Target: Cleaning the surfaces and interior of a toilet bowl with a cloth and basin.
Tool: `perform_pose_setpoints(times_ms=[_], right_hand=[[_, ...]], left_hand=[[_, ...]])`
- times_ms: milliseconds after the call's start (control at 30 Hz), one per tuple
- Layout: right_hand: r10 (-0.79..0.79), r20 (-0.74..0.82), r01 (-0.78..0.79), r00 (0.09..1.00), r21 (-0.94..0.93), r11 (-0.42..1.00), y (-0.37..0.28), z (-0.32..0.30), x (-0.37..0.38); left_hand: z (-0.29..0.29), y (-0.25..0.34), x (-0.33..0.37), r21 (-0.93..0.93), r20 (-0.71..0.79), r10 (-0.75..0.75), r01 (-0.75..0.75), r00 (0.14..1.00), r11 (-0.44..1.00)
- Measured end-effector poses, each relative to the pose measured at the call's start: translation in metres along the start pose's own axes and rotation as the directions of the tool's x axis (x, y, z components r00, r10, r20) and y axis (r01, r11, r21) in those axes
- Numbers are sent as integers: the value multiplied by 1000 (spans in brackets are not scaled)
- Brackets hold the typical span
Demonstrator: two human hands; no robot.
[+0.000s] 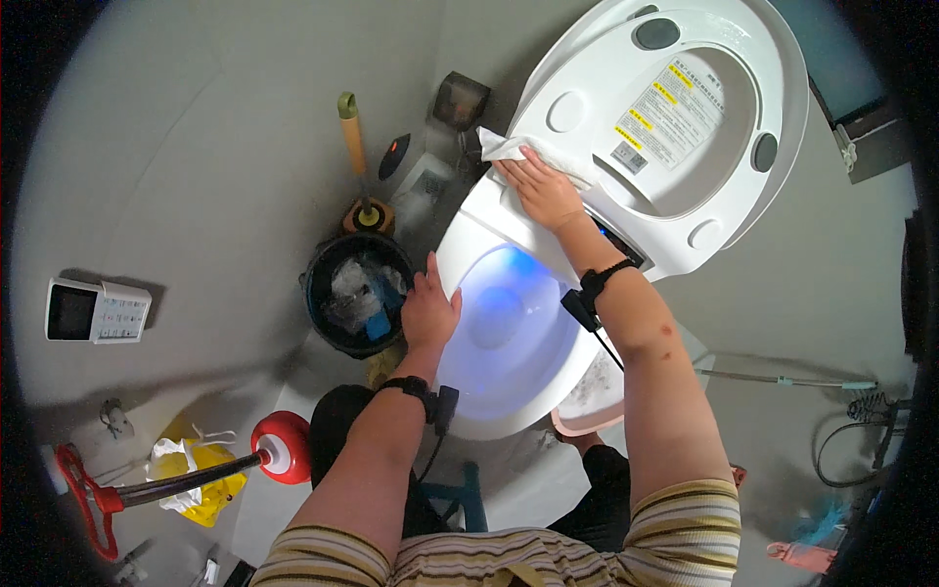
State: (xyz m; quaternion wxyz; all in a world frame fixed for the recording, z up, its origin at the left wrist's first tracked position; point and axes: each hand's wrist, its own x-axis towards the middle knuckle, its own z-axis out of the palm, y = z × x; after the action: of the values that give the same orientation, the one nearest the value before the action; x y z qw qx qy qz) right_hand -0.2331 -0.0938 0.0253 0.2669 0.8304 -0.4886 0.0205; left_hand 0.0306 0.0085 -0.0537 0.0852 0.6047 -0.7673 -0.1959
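In front of me stands a white toilet point(528, 416), its bowl lit blue inside. The raised seat point(577, 161) carries grey and white pads and leans against the lid point(685, 93), which has a printed label. My right hand point(543, 191) presses a white cloth point(504, 147) onto the white surface near the seat's hinge end, fingers stretched over it. Part of the cloth sticks out beyond the fingertips; the rest is under the palm. My left hand point(430, 311) rests on the left side of the bowl's rim, fingers apart and holding nothing.
Left of the bowl stands a black bin point(318, 318) with plastic waste; behind it is a wooden-handled brush point(354, 147). A pink basin point(587, 426) sits right of the bowl. A red plunger-like thing point(284, 445) juts in at lower left. A remote point(98, 311) hangs on the left wall.
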Motion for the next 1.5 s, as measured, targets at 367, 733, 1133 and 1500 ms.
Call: perform_pose_setpoints(times_ms=[367, 733, 1133, 1500], right_hand=[[-125, 271, 154, 955, -90, 984, 55, -61, -108], [69, 508, -73, 859, -12, 997, 78, -139, -237], [209, 404, -151, 891, -171, 974, 48, -122, -171], [738, -100, -695, 667, 274, 665, -2, -62, 8]], left_hand=[[2, -3, -1, 11, -69, 26, -25, 997, 1000], [1, -5, 1, -19, -10, -16, 16, 1000, 1000], [5, -2, 1, -20, -7, -11, 11, 1000, 1000], [4, -1, 1, 9, -5, -22, 22, 1000, 1000]])
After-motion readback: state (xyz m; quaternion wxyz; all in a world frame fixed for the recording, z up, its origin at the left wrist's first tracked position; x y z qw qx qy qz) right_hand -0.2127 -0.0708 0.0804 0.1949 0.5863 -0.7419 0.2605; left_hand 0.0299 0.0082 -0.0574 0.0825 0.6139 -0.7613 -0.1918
